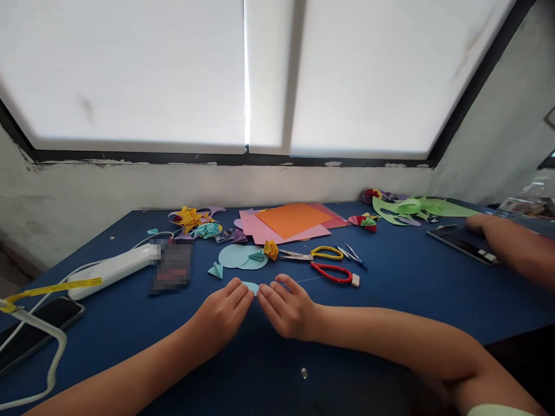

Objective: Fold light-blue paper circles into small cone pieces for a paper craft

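Note:
Both my hands meet near the front of the blue table, pinching a small light blue piece of paper (250, 287) between them. My left hand (228, 306) is closed on its left side, and my right hand (286, 306) is closed on its right side; the fingers hide most of the paper. Just beyond lie light blue paper circles (234, 256), a folded light blue cone (215, 270) and a yellow folded paper piece (271, 249). Scissors (332, 266) with one yellow and one red handle rest open beyond my right hand, beside a white eraser-like block (355, 280).
Orange and pink paper sheets (295, 221) are stacked by the wall. A white power strip (115, 268) and a phone (39, 329) lie at left. Green paper scraps (416, 209) sit back right, near another person's hand (485, 222) and a second phone (462, 245).

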Available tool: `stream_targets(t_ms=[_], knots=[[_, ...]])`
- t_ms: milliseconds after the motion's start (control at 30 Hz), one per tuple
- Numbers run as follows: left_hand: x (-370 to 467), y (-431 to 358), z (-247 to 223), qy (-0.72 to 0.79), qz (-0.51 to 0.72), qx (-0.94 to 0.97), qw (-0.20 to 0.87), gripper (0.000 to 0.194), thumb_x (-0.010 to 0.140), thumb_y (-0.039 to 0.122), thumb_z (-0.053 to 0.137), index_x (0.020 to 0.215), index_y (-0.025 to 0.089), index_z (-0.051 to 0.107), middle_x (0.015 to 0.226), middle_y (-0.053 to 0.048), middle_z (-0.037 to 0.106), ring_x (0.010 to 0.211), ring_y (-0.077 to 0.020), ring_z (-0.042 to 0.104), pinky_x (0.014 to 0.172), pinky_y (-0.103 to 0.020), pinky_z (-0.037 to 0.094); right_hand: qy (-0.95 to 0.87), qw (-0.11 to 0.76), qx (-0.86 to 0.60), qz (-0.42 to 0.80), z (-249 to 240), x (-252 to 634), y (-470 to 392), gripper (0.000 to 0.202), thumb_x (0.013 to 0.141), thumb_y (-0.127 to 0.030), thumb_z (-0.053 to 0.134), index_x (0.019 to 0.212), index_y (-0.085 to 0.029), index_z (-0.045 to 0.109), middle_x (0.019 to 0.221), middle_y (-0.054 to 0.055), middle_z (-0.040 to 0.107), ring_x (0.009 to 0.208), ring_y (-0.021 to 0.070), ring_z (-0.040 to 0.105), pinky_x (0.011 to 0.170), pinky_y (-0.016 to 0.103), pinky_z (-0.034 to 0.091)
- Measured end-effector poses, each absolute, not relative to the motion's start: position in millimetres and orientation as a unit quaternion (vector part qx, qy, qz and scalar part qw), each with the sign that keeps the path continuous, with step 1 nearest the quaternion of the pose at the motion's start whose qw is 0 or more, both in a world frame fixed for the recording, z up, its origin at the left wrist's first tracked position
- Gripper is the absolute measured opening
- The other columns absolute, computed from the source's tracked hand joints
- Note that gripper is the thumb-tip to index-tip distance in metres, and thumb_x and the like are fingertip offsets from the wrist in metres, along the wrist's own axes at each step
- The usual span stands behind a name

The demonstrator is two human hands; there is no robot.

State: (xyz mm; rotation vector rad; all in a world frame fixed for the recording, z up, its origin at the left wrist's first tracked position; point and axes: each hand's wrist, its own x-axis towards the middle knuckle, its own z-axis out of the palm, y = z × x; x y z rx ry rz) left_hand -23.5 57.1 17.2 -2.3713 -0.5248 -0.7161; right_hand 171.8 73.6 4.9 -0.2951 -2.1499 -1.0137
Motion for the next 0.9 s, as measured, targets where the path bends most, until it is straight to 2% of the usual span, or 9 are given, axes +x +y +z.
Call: stream_targets(t_ms=[300,500,733,900], knots=[[-17.9,51.1,26.4,-0.224,-0.290,-0.891,0.269,0.016,0.085,0.001,0.045,0.082,0.010,0.058,0.067,-0.005,0.058,0.063,-0.0165,0.053,0.063,-0.032,0.049,-0.835,0.370,-0.109,-0.392,7.8,173.5,74.5,0.018,0.085,-0.006,0.043,0.087,-0.006,0.062,0.081,0.011,0.067,0.071,0.0186,0.061,0.073,0.037,0.047],[-20.3,49.6,19.8,-0.244,-0.265,-0.887,0.289,0.018,0.085,0.003,0.044,0.089,0.010,0.060,0.077,-0.008,0.061,0.072,-0.0190,0.056,0.064,-0.032,0.050,-0.844,0.339,-0.088,-0.406,4.7,170.3,77.1,0.014,0.083,-0.005,0.048,0.087,-0.003,0.062,0.084,0.015,0.067,0.072,0.0201,0.062,0.073,0.037,0.047],[-15.8,52.2,20.7,-0.275,-0.262,-0.873,0.306,0.023,0.086,0.003,0.042,0.071,0.012,0.057,0.064,-0.005,0.055,0.061,-0.0164,0.051,0.058,-0.029,0.049,-0.843,0.338,-0.115,-0.402,1.1,164.6,79.4,0.015,0.084,-0.006,0.047,0.088,-0.004,0.062,0.087,0.014,0.067,0.073,0.0207,0.061,0.077,0.041,0.046],[-17.0,50.3,22.3,-0.229,-0.274,-0.864,0.356,0.018,0.086,0.002,0.044,0.082,0.009,0.061,0.070,-0.007,0.061,0.070,-0.0187,0.057,0.060,-0.030,0.049,-0.855,0.341,-0.173,-0.351,8.0,169.7,69.5,0.014,0.086,-0.005,0.048,0.090,-0.008,0.061,0.089,0.009,0.067,0.078,0.0170,0.059,0.087,0.042,0.042]])
